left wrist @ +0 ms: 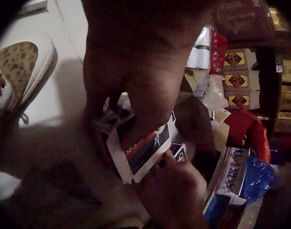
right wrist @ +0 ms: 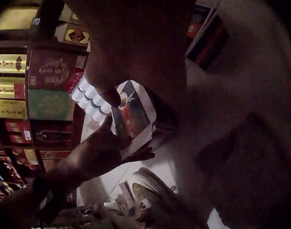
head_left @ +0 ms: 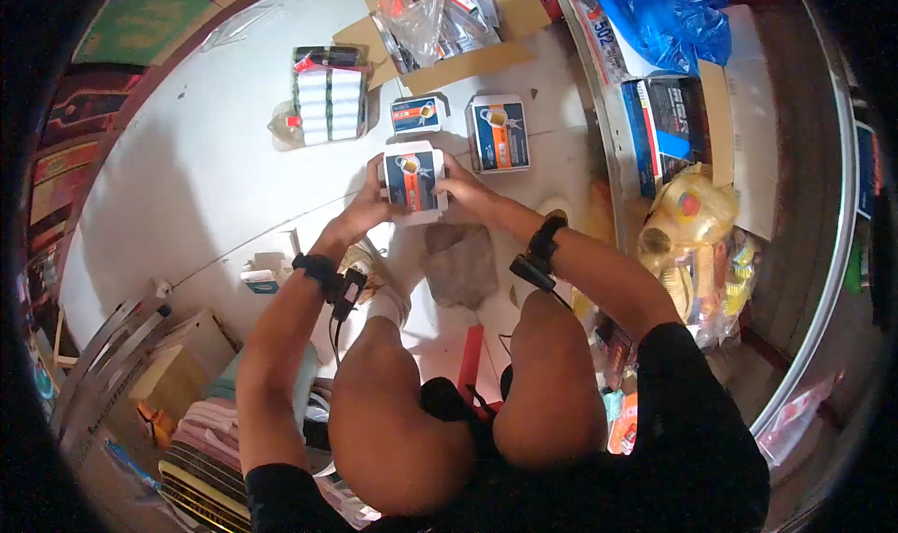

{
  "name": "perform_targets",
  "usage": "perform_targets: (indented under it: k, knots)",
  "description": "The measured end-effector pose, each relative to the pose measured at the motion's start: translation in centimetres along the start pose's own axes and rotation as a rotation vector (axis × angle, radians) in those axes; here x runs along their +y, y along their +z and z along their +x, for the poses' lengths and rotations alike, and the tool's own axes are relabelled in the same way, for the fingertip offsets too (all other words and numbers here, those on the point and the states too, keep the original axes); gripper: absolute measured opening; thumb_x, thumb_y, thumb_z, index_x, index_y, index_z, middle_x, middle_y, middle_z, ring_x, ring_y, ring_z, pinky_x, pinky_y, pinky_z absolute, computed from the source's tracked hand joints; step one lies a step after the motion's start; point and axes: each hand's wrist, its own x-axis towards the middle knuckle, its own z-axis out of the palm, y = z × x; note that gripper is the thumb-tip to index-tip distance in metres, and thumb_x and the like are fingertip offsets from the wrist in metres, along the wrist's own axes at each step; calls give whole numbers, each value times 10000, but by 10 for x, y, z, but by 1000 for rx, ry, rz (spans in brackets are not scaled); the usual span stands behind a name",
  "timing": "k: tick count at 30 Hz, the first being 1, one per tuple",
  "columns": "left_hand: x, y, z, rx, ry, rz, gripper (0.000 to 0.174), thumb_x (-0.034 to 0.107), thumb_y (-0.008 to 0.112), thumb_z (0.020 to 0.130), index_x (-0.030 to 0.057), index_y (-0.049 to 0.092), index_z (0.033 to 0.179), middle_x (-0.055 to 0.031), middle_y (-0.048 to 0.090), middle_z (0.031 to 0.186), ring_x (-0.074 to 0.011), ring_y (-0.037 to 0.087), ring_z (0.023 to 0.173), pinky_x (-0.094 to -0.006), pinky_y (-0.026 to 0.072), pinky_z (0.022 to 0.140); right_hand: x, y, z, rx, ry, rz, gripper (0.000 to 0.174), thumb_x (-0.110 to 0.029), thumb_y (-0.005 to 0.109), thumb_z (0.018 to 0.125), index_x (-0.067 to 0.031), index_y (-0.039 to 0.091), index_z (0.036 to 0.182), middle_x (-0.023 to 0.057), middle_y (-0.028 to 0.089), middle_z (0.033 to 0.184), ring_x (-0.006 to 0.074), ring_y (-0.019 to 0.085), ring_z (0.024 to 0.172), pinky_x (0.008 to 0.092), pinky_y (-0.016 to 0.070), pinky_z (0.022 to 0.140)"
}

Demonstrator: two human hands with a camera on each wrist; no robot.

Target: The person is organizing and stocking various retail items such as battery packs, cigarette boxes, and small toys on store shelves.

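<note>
A dark blue, orange and white box (head_left: 410, 180) with a padlock picture is held between both hands in the head view, its white end flaps sticking out. The left hand (head_left: 367, 206) grips its left side, and the right hand (head_left: 465, 187) grips its right side. In the left wrist view the box (left wrist: 146, 151) is tilted, with the right hand (left wrist: 176, 188) at its lower right edge. The right wrist view shows the left hand (right wrist: 95, 150) against the box (right wrist: 133, 114). Just beyond lie a smaller similar box (head_left: 415, 115) and a larger one (head_left: 500, 136).
An open carton (head_left: 468, 65) of packaged items stands at the back, beside a wrapped pack of white rolls (head_left: 329, 103). A blue plastic bag (head_left: 659, 19) and wrapped goods (head_left: 692, 215) fill the right side. A brown cloth-like piece (head_left: 458, 264) lies between the feet. A small opened box (head_left: 267, 273) is at left.
</note>
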Motion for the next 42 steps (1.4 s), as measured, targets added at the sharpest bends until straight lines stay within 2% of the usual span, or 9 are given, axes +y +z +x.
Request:
perform_targets:
  k: [6, 9, 13, 20, 22, 28, 31, 38, 42]
  knots:
    - [-34, -6, 30, 145, 34, -14, 1024, -108, 657, 783, 224, 64, 1549, -223, 488, 1353, -305, 570, 1174, -393, 560, 833, 12, -26, 13, 82, -47, 21, 741, -117, 672, 823, 5, 317, 1461, 145, 581, 1287, 244, 550, 1167, 347, 447, 975]
    - [-39, -8, 24, 194, 12, 14, 969, -145, 612, 777, 214, 129, 1537, -247, 502, 1327, -325, 567, 1181, -390, 551, 864, -2, -57, -3, 319, -390, -463, 293, -122, 667, 865, -5, 637, 1133, 142, 707, 1036, 237, 672, 923, 363, 524, 813]
    - [-49, -13, 33, 147, 60, 118, 965, -149, 578, 766, 213, 132, 1541, -258, 453, 1373, -319, 562, 1170, -365, 533, 844, -27, -104, -18, 1025, -350, -602, 187, -190, 652, 895, -17, 682, 960, 87, 701, 874, 216, 664, 804, 338, 515, 729]
    - [-25, 21, 36, 186, 34, -33, 884, -85, 531, 836, 208, 112, 1556, -240, 406, 1428, -313, 537, 1192, -378, 501, 937, 1, -152, -30, 598, 179, 149, 286, -255, 625, 931, -48, 657, 1127, 48, 681, 1042, 167, 643, 911, 295, 493, 838]
    - [-26, 19, 38, 166, 70, -37, 861, -57, 532, 852, 212, 119, 1558, -252, 398, 1426, -310, 548, 1178, -381, 493, 959, -12, -139, -41, 635, -29, 57, 273, -226, 665, 908, -21, 674, 1089, 38, 671, 890, 156, 608, 840, 296, 495, 727]
    - [-16, 13, 37, 189, 23, -10, 805, -36, 537, 872, 193, 154, 1543, -243, 409, 1416, -301, 558, 1165, -383, 513, 945, -27, -56, -63, -85, -316, -506, 570, -183, 692, 880, -23, 487, 1387, 128, 544, 1333, 224, 574, 1148, 347, 489, 965]
    - [-14, 13, 37, 177, 25, 2, 763, -48, 495, 886, 191, 182, 1540, -244, 396, 1424, -305, 572, 1140, -400, 529, 936, -4, -49, -46, -99, -607, -896, 651, -177, 723, 837, -49, 449, 1414, 178, 495, 1356, 291, 553, 1186, 382, 486, 965]
    - [-10, -4, 34, 185, 38, 302, 672, 11, 543, 907, 158, 276, 1505, -207, 491, 1335, -242, 610, 1029, -356, 531, 856, -36, -42, -62, 115, -448, -813, 452, -214, 753, 807, -25, 582, 1180, 217, 585, 1266, 350, 579, 1154, 451, 478, 943]
    - [-1, -30, 23, 65, 28, 535, 537, 125, 612, 909, 84, 435, 1414, -182, 599, 1208, -216, 637, 919, -332, 525, 786, -30, -62, -74, 457, -381, -780, 356, -234, 733, 855, -35, 572, 1102, 119, 630, 887, 229, 661, 787, 358, 521, 696]
